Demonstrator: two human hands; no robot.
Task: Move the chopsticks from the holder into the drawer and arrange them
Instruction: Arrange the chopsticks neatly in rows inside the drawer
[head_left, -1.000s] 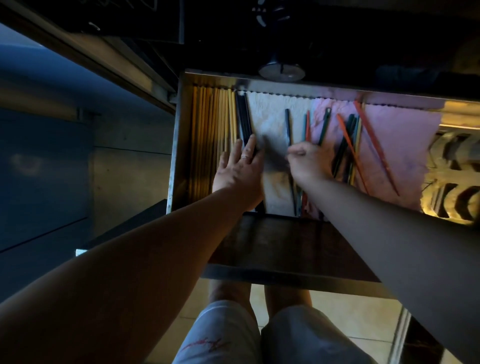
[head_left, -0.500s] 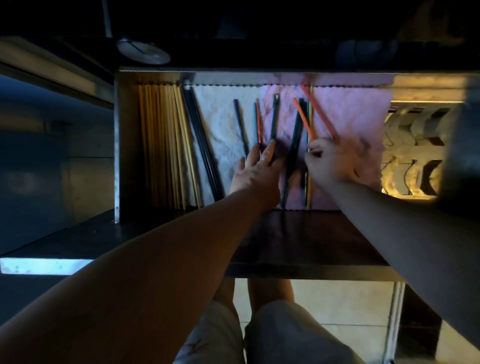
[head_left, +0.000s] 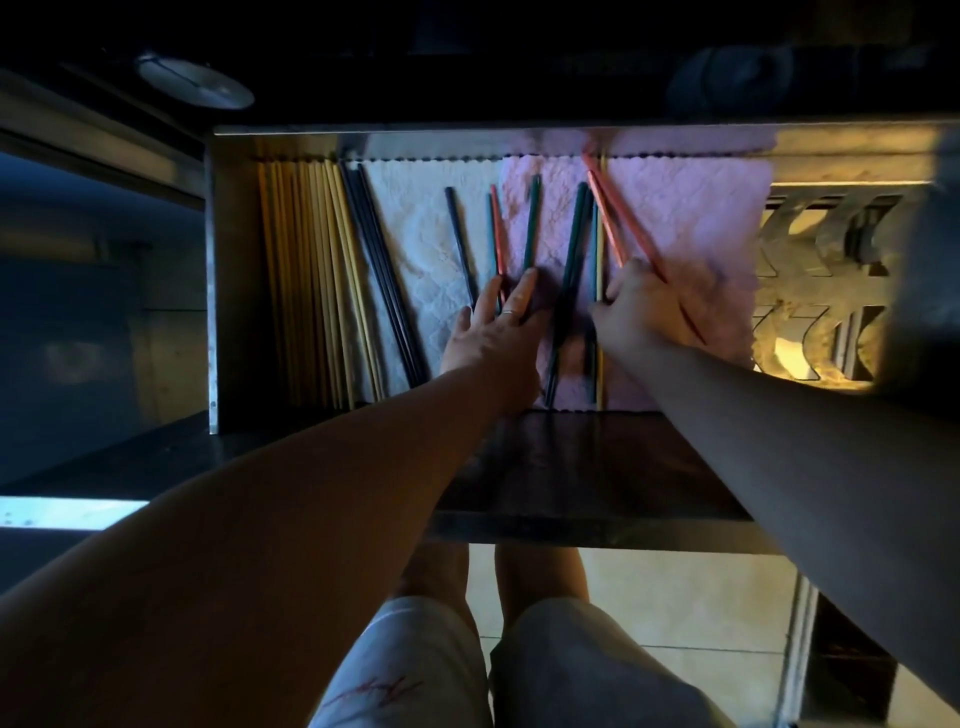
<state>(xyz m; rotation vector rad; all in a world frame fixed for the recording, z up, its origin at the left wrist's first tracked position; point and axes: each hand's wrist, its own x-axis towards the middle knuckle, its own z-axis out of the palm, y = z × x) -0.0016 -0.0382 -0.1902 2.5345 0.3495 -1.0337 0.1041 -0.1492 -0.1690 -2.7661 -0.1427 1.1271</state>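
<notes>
In the drawer (head_left: 213, 291) we're sorting: L grip (head_left: 493, 332) flat on green chopstick (head_left: 531, 223), R grip (head_left: 639, 309) curled round red chopstick (head_left: 626, 215); next, lay it straight w/ others.

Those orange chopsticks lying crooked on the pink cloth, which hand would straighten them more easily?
Probably the right hand: its curled fingers are on the orange chopsticks. The left hand lies flat on the green and red chopsticks further left.

White cloth (head_left: 415, 218) beside pink cloth (head_left: 691, 218); round disc (head_left: 195, 83) upper left
</notes>
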